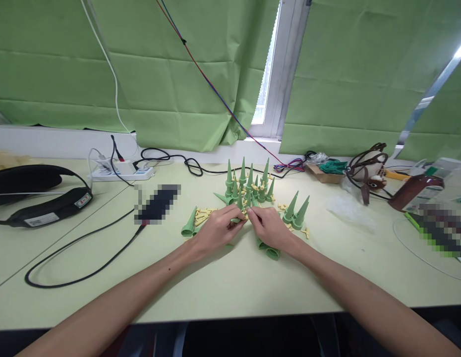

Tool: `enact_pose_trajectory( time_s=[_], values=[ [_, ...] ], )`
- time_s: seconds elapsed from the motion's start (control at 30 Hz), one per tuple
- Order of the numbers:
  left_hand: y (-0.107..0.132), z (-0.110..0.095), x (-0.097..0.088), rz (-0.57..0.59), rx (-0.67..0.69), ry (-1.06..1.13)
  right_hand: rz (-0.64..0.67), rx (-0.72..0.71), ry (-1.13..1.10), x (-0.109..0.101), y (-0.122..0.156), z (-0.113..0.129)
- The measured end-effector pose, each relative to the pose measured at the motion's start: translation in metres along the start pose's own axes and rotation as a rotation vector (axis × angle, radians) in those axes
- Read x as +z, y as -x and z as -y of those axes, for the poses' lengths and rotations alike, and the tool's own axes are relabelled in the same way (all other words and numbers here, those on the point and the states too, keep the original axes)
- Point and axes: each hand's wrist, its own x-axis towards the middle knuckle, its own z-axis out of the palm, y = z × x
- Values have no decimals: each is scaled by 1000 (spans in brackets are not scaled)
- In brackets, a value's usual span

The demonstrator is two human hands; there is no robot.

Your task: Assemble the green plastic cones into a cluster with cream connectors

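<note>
My left hand (219, 225) is closed, its fingertips round a green plastic spike (236, 220) that is mostly hidden by them. Close against it, my right hand (271, 225) pinches at a small yellow T-shaped piece (246, 216) between the two hands; the fingers cover most of it. Just behind the hands, several green spikes (229, 176) stand points up, with yellow pieces among them. A pair of upright spikes (299, 214) is right of my right hand. Loose yellow pieces (202, 215) and a tilted spike (189, 225) lie beside my left hand. Open-ended spikes (273, 253) lie under my right wrist.
A phone-like dark object (158, 204) with a black cable lies at left, near a headset-like black band (52, 208) and a power strip (122, 173). At right are a clear plastic bag (349, 210), a cardboard box (323, 176) and a brown bottle (416, 192).
</note>
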Motion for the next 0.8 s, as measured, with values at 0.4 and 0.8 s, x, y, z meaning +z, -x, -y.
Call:
enact_pose_trajectory(
  time_s=[0.4, 0.8],
  values=[
    [-1, -1, 0, -15, 36, -34, 8, 30, -8, 1, 0, -1],
    [0, 1, 1, -21, 62, -56, -2, 44, -18, -1, -1, 1]
  ],
)
